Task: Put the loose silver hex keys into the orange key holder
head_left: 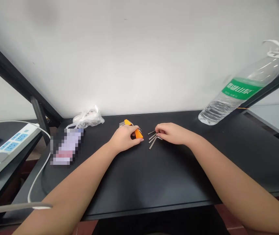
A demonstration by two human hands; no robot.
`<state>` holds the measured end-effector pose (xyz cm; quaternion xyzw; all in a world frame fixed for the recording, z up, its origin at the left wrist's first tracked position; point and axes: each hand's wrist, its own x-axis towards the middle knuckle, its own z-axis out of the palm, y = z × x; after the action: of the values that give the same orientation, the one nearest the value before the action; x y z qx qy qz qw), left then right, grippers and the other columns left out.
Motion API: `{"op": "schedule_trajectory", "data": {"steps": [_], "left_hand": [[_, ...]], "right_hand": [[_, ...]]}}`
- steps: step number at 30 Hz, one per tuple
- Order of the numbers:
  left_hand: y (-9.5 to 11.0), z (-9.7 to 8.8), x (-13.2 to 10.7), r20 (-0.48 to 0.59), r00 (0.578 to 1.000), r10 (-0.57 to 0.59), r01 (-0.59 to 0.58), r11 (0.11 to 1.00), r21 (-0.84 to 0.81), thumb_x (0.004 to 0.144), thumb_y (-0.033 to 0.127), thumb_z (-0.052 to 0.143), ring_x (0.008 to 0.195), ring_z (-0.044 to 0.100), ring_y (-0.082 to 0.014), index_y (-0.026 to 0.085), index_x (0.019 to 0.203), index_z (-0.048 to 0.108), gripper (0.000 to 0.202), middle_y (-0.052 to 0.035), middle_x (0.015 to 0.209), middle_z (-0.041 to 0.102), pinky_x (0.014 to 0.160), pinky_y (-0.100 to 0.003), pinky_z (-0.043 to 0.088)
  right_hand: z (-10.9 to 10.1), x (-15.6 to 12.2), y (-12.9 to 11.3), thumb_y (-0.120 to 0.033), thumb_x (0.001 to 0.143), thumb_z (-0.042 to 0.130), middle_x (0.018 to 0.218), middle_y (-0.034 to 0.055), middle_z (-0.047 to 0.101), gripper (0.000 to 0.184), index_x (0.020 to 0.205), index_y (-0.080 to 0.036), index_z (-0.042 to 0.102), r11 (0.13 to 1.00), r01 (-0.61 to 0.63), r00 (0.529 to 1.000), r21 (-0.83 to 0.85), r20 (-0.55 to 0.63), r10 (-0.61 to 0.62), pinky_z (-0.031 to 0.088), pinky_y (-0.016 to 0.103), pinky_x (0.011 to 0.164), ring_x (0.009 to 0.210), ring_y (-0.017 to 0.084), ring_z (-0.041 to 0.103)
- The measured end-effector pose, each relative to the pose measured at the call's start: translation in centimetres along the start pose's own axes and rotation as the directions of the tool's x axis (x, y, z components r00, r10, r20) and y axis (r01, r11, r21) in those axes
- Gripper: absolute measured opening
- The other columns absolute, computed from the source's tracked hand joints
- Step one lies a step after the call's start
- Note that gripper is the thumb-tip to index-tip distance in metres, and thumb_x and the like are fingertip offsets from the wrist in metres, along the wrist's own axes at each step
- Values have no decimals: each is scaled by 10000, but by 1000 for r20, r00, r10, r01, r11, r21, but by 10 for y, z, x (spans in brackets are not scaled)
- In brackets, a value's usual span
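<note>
My left hand [126, 136] is wrapped round an orange hex key holder [139, 134] near the middle of the black table. Several thin hex keys [122, 123] stick out of the holder's far left side, past my knuckles. To the right, my right hand [170, 133] has its fingers pinched together at the bent ends of several loose grey hex keys [152, 143]. These lie fanned out on the table, their long ends pointing left toward the holder. My fingers partly hide the gripped ends, so how many keys they hold is unclear.
A tilted-looking water bottle [242, 88] with a green label stands back right. At the left are a crumpled plastic bag [88, 118], a blurred-out phone-like object [67, 147] and a power strip [13, 145]. A white cable [40, 173] loops by my left forearm. Behind the table [149, 182] rises a white wall.
</note>
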<state>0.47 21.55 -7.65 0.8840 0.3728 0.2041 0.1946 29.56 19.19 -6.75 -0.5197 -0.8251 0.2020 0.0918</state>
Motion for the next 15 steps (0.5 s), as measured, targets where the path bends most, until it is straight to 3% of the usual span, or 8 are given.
{"op": "schedule_trajectory", "data": {"steps": [4,7,9,11,15], "left_hand": [[-1,1,-1,1,1000,-16,16,1000,-8,851,505,719,853,672,-215,261,1154,664,393,-19,947,718,777,-337,503],[-1,1,0,19,1000,-19,19,1000,-13,858,511,707,846,670,-214,260,1130,666,372,-13,923,711,746,-327,497],[-2,1,0,21,1000,-16,16,1000,1,860,516,703,822,661,-210,257,1107,665,360,-9,895,701,735,-325,491],[-2,2,1,12,1000,-12,12,1000,18,857,528,703,823,655,-214,255,1103,665,369,-16,898,696,737,-327,490],[-3,2,1,6,1000,-10,9,999,37,857,537,701,854,650,-225,257,1121,660,387,-28,932,698,753,-329,494]], "right_hand": [[1,0,7,-307,931,567,928,41,680,139,917,-230,681,1000,0,994,6,-106,1,445,312,692,765,187,600],[8,3,15,-303,965,540,1157,78,662,278,1184,-256,705,1000,7,975,1,-220,-6,495,355,814,906,216,643],[13,5,21,-310,986,522,1251,86,633,358,1309,-281,673,1000,22,977,7,-213,-20,509,374,870,965,227,654],[17,8,25,-320,995,516,1282,85,620,360,1313,-290,681,999,36,982,-6,-183,-37,515,384,899,984,232,659],[14,10,24,-291,988,517,1266,86,633,275,1139,-253,744,992,106,980,-74,-159,-117,504,394,914,999,243,652]]}}
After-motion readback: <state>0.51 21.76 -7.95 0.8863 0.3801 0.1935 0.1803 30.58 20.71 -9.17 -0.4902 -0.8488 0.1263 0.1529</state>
